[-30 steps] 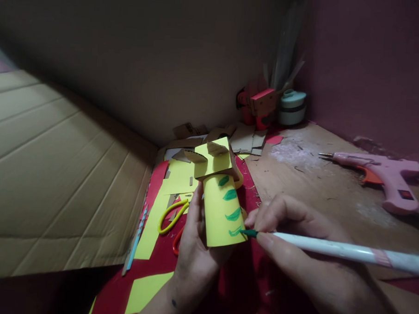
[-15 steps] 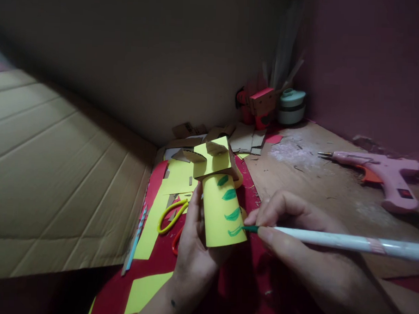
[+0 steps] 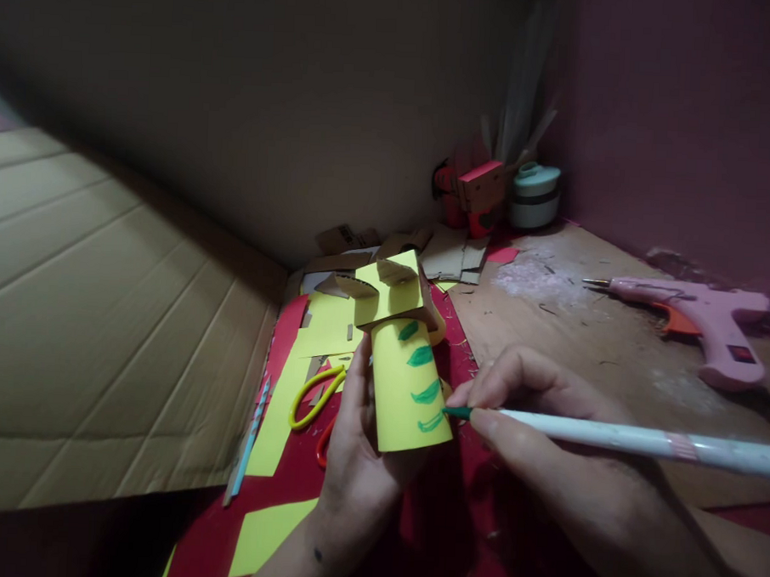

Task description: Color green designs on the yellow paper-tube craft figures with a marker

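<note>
My left hand [image 3: 358, 457] is closed round a yellow paper figure [image 3: 393, 391], a tube body with a box-shaped head and cardboard ears on top. Down the tube runs a row of several green leaf-shaped marks; the lowest is only an outline with some fill. My right hand [image 3: 537, 440] grips a white marker pen [image 3: 614, 435] with a green tip, and that tip touches or nearly touches the tube at the right end of the lowest mark. The left fingers behind the tube are mostly hidden.
Scissors with yellow and red handles [image 3: 297, 404] and a blue pencil [image 3: 251, 440] lie on the red surface among yellow paper pieces [image 3: 269, 534]. A pink glue gun [image 3: 696, 306] rests at the right. Cardboard stands at the left [image 3: 115, 328]; a lidded pot [image 3: 535, 197] is behind.
The marker tip has shifted slightly up along the lowest green mark, whose outline looks a little fuller. The figure and left hand have hardly moved.
</note>
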Demonstrator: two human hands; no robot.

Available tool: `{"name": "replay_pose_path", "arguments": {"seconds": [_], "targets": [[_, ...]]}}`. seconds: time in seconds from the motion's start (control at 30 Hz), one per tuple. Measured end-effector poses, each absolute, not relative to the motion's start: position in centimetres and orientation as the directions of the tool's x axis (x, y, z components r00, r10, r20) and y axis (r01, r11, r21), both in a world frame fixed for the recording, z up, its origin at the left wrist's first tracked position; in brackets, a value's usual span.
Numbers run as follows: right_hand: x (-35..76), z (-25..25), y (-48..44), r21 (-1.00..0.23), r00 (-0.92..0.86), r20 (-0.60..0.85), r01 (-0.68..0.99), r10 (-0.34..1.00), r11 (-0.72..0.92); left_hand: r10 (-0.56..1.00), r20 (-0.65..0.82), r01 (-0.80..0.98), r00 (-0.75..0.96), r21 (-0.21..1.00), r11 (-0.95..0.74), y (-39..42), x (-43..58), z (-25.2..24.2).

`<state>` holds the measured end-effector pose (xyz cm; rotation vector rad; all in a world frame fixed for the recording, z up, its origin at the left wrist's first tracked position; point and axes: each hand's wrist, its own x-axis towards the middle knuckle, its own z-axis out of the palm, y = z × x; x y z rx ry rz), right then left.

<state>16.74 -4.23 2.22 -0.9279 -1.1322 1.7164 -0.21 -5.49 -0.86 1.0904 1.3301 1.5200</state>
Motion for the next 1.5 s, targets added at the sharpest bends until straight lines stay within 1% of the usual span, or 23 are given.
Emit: {"name": "replay_pose_path", "arguments": {"seconds": [0.1,0.27,0.43,0.57,0.67,0.83,1.0,1.17,1.23,1.3,1.37,1.5], "targets": [[16.7,2.2,-4.3,-0.939,-0.338,-0.115,-0.269,0.934,-0.213,0.954,0.113,0.001,-0.277,0.993,-0.118,-5.6,-0.4,-0.8],[16.7,1.9,-4.7,-0.901,-0.336,-0.175,-0.324,0.925,-0.288,0.946,0.119,0.042,-0.301,0.993,-0.112,-5.4,-0.6,-0.9],[16.4,1.8,-5.1,-0.895,-0.258,-0.15,-0.375,0.954,-0.242,0.925,0.195,0.12,-0.325,0.979,-0.164,-5.0,-1.0,-1.4],[16.4,1.7,-5.1,-0.891,-0.286,-0.134,-0.384,0.949,-0.242,0.935,0.201,0.131,-0.294,0.977,-0.168,-5.1,-1.3,-1.6],[16.4,1.7,-5.1,-0.9,-0.322,-0.132,-0.357,0.938,-0.249,0.947,0.193,0.148,-0.257,0.976,-0.159,-5.3,-1.4,-1.6],[16.3,1.7,-5.1,-0.896,-0.336,-0.128,-0.365,0.933,-0.254,0.943,0.193,0.176,-0.272,0.973,-0.149,-5.3,-1.4,-1.5],[16.4,1.4,-5.0,-0.905,-0.359,-0.124,-0.341,0.925,-0.253,0.951,0.115,0.104,-0.288,0.991,-0.088,-5.3,-1.0,-1.1],[16.5,1.6,-4.9,-0.906,-0.33,-0.135,-0.34,0.934,-0.251,0.95,0.126,0.016,-0.285,0.992,-0.127,-5.4,-0.6,-1.0],[16.5,1.8,-4.8,-0.918,-0.3,-0.128,-0.325,0.945,-0.227,0.94,0.131,0.016,-0.314,0.991,-0.133,-5.3,-0.7,-1.2],[16.4,2.0,-4.7,-0.915,-0.308,-0.139,-0.324,0.941,-0.241,0.936,0.145,0.031,-0.321,0.989,-0.143,-5.2,-1.0,-1.4],[16.5,2.1,-4.7,-0.903,-0.332,-0.148,-0.339,0.932,-0.264,0.938,0.154,0.047,-0.309,0.988,-0.147,-5.2,-1.1,-1.4],[16.5,2.3,-4.5,-0.913,-0.337,-0.121,-0.331,0.934,-0.238,0.954,0.118,0.036,-0.277,0.993,-0.112,-5.5,-0.7,-0.9]]}}
